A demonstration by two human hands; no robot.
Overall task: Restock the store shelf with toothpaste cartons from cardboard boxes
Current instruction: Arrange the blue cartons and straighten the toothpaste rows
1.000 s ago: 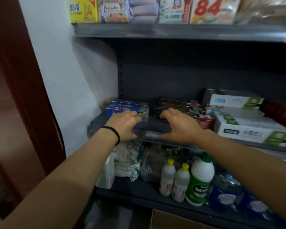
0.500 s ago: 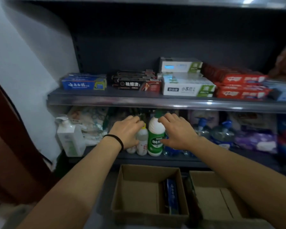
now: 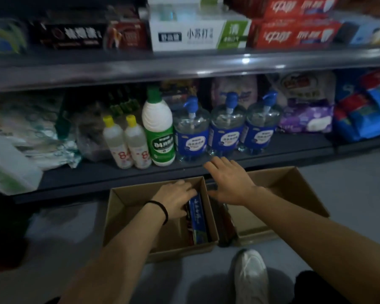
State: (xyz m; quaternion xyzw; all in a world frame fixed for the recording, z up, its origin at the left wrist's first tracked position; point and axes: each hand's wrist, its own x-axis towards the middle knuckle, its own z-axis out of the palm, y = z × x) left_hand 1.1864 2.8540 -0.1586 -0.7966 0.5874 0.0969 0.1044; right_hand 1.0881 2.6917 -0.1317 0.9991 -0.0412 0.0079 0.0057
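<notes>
Two open cardboard boxes stand on the floor below the shelves, the left box (image 3: 119, 207) and the right box (image 3: 294, 183). A blue toothpaste carton (image 3: 198, 218) stands on edge against the left box's right wall. My left hand (image 3: 173, 200) is inside that box, its fingers lying over the carton's far end. My right hand (image 3: 228, 183) hovers with spread fingers above the gap between the boxes, holding nothing. Dark cartons (image 3: 225, 222) lean along the right box's left wall. The upper shelf (image 3: 184, 66) carries black cartons (image 3: 70, 34), a white-green carton (image 3: 198, 34) and red cartons (image 3: 294, 34).
The lower shelf holds yellow-capped bottles (image 3: 127, 145), a green-labelled bottle (image 3: 160, 137), three blue pump bottles (image 3: 226, 128) and soft packs (image 3: 305, 115). A white container (image 3: 7, 167) sits at far left. My white shoe (image 3: 250, 275) is on the grey floor near the boxes.
Both hands have dropped from the toothpaste shelf to the boxes on the floor. The left hand went into the left box onto the blue carton; the view tilted down.
</notes>
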